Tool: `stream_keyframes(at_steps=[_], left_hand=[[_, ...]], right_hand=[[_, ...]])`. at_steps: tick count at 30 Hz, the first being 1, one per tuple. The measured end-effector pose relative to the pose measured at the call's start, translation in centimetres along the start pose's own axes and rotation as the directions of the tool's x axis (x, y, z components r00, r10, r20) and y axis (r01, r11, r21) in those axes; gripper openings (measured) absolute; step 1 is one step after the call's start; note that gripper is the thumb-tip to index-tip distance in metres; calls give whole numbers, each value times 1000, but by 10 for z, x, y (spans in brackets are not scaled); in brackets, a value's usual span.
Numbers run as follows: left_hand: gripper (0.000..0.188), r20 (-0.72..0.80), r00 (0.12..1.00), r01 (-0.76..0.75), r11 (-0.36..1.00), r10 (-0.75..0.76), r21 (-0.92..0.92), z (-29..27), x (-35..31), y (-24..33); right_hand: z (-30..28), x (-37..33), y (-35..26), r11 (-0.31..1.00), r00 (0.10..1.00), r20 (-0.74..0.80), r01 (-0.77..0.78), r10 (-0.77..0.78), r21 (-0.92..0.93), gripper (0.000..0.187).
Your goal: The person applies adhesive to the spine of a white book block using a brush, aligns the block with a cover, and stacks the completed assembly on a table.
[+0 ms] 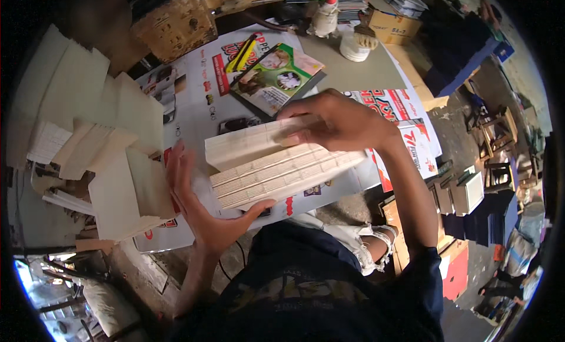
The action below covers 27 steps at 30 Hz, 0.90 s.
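Sewn book blocks, cream-coloured with stitching across their folded spines, stand side by side on the printed sheets before me. Just behind them another cream block leans slightly apart. My right hand reaches over from the right with fingers and thumb closed on the top of that rear block; part of its grip is hidden. At the left end of the front blocks is my left hand, open, its fingers spread upward and its thumb along their near edge.
Stacks of cream book blocks crowd the left side. Beyond my hands lie a green picture booklet and a yellow cutter. A white tub with a brush and a red-tipped bottle stand at the back. Dark-covered books are stacked at right.
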<state>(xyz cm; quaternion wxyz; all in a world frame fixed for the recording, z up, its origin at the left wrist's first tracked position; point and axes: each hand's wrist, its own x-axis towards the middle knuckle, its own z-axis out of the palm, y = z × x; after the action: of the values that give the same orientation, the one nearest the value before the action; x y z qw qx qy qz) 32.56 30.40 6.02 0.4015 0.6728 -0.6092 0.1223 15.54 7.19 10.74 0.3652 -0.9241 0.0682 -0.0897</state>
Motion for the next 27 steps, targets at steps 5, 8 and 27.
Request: stream_keyframes(at_steps=[5, 8, 27], left_hand=[[112, 302, 886, 459, 761, -352, -459, 10, -27, -22], [105, 387, 852, 521, 637, -352, -568, 16, -26, -18], [98, 46, 984, 179, 975, -175, -134, 39, -47, -37]], right_hand=[[-2, -35, 0, 986, 981, -172, -62, 89, 156, 24], [16, -88, 36, 853, 899, -361, -26, 248, 521, 71], [82, -88, -11, 948, 627, -719, -112, 300, 297, 101]])
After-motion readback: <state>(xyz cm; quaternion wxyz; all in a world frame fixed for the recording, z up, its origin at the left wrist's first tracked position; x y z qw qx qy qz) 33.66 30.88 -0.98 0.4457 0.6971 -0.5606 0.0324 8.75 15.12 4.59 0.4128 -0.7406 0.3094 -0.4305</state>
